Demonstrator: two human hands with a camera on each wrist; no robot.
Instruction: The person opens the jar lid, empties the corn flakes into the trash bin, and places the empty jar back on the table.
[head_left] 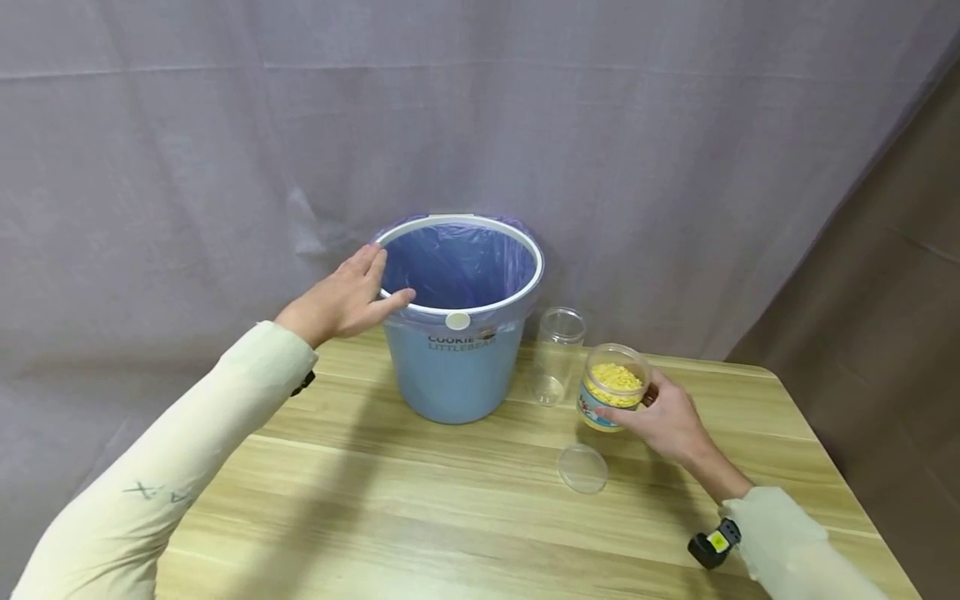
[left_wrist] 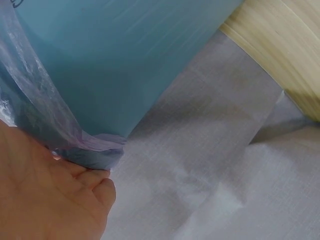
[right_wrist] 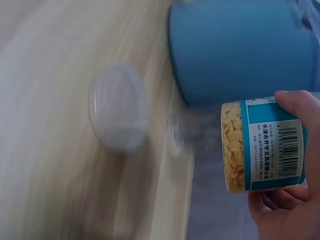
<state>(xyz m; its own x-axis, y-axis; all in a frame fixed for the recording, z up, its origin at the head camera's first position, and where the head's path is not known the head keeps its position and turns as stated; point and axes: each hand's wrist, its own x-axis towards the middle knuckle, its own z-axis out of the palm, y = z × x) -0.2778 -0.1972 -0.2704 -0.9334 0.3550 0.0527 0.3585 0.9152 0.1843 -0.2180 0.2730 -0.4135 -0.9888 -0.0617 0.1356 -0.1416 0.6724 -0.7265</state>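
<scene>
A blue trash bin (head_left: 453, 375) with a white rim and a translucent purple liner (head_left: 517, 254) stands on the table. At its left rim is my left hand (head_left: 341, 300), fingers straight and thumb stretched over the edge. The left wrist view shows that hand (left_wrist: 55, 195) against the liner's folded edge. My right hand (head_left: 667, 421) grips a clear jar (right_wrist: 272, 145) of yellow flakes with a blue label, uncapped in the head view and held just above the table. A clear round lid (head_left: 582, 468) lies in front of it.
Between bin and jar stands a tall clear plastic container (head_left: 557, 354), seemingly without contents. The wooden table (head_left: 450, 517) has its right edge beyond my right arm. A grey curtain (head_left: 637, 167) hangs behind the table.
</scene>
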